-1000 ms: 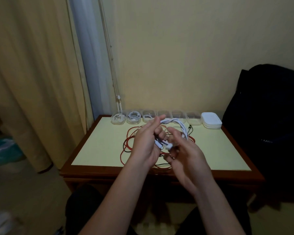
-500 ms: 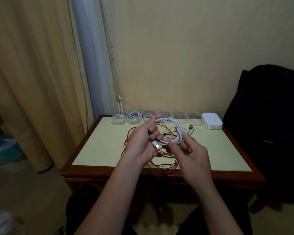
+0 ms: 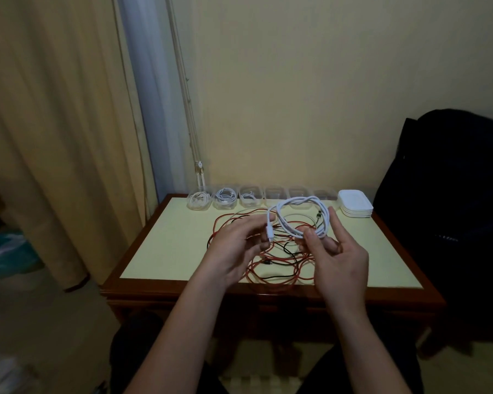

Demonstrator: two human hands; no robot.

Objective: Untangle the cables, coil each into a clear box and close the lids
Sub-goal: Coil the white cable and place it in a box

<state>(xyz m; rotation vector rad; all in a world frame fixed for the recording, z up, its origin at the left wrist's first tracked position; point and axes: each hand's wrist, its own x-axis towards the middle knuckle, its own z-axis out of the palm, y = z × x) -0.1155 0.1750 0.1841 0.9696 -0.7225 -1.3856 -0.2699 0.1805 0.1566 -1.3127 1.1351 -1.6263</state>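
White cable (image 3: 326, 220) looked light, floppy; right hand (image 3: 336, 260) pinched its gathered loops, left hand (image 3: 234, 245) loosely curled by plug, grip unclear.
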